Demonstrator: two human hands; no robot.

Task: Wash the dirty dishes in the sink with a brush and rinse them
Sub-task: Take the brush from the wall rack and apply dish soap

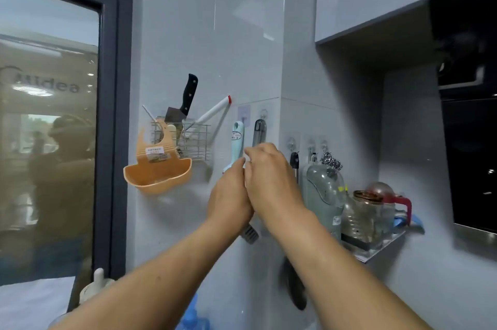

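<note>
Reaching up to the wall hooks [263, 113], curled fingers [256, 150] overlap two hanging brush handles; whether they grip cannot be told. The left hand [228, 200] meets the light-blue brush [237, 136], and the right hand [271, 181] covers the grey brush [259, 130].

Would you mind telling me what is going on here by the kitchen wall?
A person is reaching up with both hands to two brushes that hang from hooks on the tiled wall. The left hand is at the lower end of the light blue brush, the right hand at the grey brush beside it. The hands overlap, so I cannot tell whether either grips a brush. No sink or dishes are in view.
</note>
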